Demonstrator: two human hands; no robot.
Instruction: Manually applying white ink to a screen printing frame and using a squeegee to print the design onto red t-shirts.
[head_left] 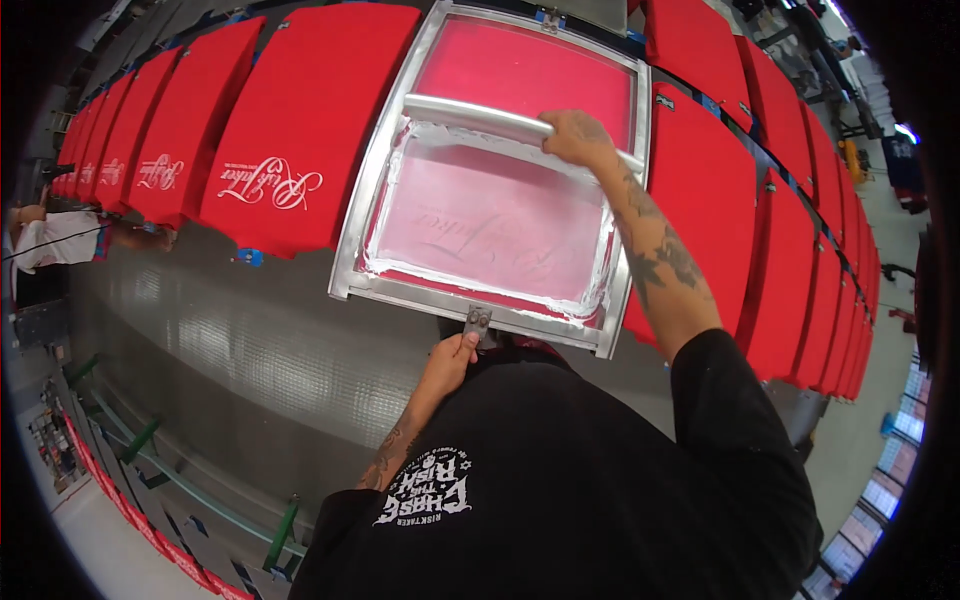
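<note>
While the right arm [660, 245] stretches forward, its hand [580, 138] grips the squeegee [475, 118].

Viewpoint: head-worn, left one of a side-by-side pair
Facing: down and forward, past the black shirt [570, 460] to the silver screen frame [420, 297]
Nearness: shirt close, frame just beyond, red garments [310, 110] flanking, the outermost far off
Lens: wide fisheye, edges bending toward a dark rim

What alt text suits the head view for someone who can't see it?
A person's right hand grips a metal bar across a framed screen smeared with white paste; the left hand holds its near-edge bracket. Red fabric panels flank it.
</note>
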